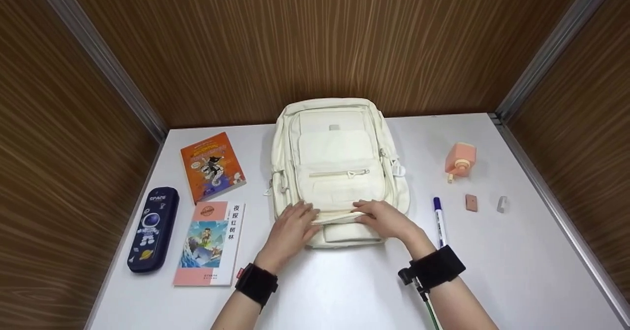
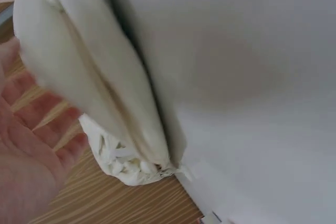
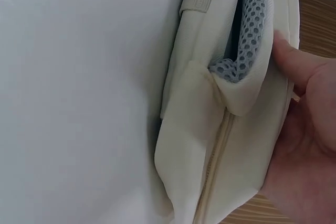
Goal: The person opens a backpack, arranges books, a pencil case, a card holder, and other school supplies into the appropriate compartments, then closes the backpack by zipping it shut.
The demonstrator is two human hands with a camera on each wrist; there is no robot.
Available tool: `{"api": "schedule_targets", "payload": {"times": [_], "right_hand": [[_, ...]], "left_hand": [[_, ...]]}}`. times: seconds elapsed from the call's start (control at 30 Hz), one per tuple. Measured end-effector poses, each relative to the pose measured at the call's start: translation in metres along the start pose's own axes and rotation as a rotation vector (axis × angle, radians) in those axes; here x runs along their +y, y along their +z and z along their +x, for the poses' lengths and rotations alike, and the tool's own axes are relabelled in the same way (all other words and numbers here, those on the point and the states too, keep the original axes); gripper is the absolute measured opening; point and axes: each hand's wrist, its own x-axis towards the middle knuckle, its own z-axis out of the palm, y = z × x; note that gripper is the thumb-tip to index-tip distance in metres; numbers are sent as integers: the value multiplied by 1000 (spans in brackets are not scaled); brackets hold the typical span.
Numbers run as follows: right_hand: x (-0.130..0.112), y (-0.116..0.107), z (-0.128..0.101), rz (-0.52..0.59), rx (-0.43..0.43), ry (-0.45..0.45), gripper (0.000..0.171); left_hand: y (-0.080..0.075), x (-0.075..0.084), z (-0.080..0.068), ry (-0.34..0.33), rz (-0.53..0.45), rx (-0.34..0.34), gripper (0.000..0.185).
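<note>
A cream backpack [image 1: 334,148] lies front side up on the white table, its bottom end towards me. My left hand [image 1: 295,224] rests at its lower left corner. In the left wrist view, the fingers of that left hand [image 2: 31,129] look spread and fairly straight beside the blurred fabric. At the lower right, my right hand [image 1: 386,219] holds the bag's bottom edge, fingers bent over the front. The right wrist view shows the thumb of the right hand [image 3: 310,129] against the bottom panel, near grey mesh padding [image 3: 252,24]; the other fingers are mostly hidden there.
Left of the bag lie an orange book [image 1: 211,167], a pink and white book [image 1: 209,244] and a dark blue pencil case [image 1: 153,229]. On the right are a blue-capped marker [image 1: 439,221], a pink sharpener-like device [image 1: 461,160], a small pinkish block [image 1: 471,203] and a small greyish piece [image 1: 502,204]. Wood-grain panels [image 1: 325,39] surround the table.
</note>
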Motion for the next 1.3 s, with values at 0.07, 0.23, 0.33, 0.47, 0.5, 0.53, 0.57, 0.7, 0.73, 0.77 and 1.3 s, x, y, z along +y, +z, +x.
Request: {"api": "schedule_targets", "payload": {"times": [0.07, 0.23, 0.33, 0.47, 0.5, 0.53, 0.57, 0.7, 0.73, 0.77, 1.3], "right_hand": [[-1, 0, 1, -29, 27, -1, 31], [-4, 1, 3, -80, 55, 6, 30], [-8, 1, 3, -82, 58, 6, 29], [-12, 0, 3, -67, 58, 15, 30], [-13, 0, 3, -61, 57, 18, 30], [-15, -1, 3, -60, 57, 19, 30], [-16, -1, 3, -60, 57, 21, 30], [-21, -4, 1, -61, 71, 12, 29], [-22, -5, 0, -58, 76, 14, 29], [-23, -6, 0, -51, 79, 16, 29], [-7, -39, -10, 152, 182, -109, 42]], "left_hand": [[5, 0, -2, 20, -3, 18, 44], [9, -3, -2, 47, -5, 74, 41], [10, -5, 0, 63, -21, 114, 41], [10, -8, 3, 78, -49, 144, 41], [10, -8, 4, 79, -57, 146, 40], [10, -8, 5, 81, -63, 148, 38], [10, -8, 6, 76, -72, 153, 36], [11, -8, 8, 63, -76, 207, 27], [11, -8, 8, 58, -72, 227, 26], [12, -9, 8, 53, -74, 246, 26], [-17, -15, 14, -61, -207, 378, 22]]}}
